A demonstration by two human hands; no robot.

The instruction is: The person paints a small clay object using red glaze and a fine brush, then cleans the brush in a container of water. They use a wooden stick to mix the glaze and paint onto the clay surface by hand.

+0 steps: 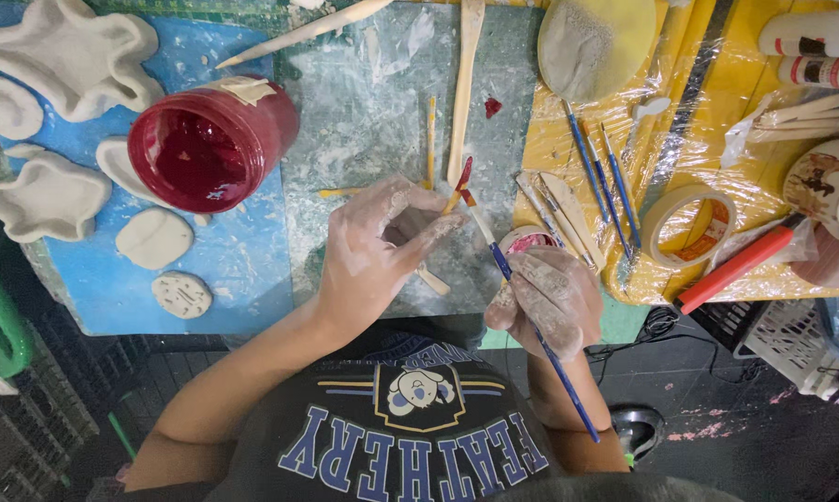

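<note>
Painting step underway: right hand [551, 299] clamped on blue-handled brush [522, 299], left hand [375, 244] pinching small clay piece [431, 279] w/ red tip; next stroke prob. needs steady aim.

Paint jar [210, 144] left of tape roll [689, 226]

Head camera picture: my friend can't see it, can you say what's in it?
Seen from above, a person's clay-dusted right hand holds a blue paintbrush whose tip meets a small piece held in the left hand. An open jar of red paint and unpainted clay shapes sit on a messy table.
</note>
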